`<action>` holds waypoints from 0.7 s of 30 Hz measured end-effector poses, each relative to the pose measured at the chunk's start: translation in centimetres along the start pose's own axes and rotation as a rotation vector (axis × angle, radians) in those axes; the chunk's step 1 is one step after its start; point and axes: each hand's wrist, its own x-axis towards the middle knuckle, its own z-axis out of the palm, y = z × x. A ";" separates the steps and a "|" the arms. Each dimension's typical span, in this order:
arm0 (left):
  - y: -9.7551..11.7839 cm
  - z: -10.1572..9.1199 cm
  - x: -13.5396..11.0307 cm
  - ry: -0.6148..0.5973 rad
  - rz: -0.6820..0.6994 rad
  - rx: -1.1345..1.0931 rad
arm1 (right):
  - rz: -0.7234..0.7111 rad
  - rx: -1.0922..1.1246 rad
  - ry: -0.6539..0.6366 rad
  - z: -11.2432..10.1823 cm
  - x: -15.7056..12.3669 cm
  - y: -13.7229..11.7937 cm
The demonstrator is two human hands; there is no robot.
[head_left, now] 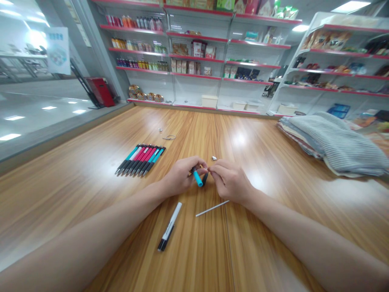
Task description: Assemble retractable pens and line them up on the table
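Watching remotely, I have the left hand [184,177] gripping the turquoise barrel [198,179] over the tabletop [261,247] and the right hand [232,181] pinched at the fingertips just beside it, on what I cannot tell, so I judge a steady barrel and small, gentle finger movements best.

You have two hands [181,175] centred. You've about eight lined-up pens [140,161] at nine o'clock, one white rod [212,208] at six.
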 end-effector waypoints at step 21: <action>-0.6 -0.3 -0.1 -0.038 0.179 0.282 | 0.026 -0.107 -0.012 -0.2 -0.2 -0.1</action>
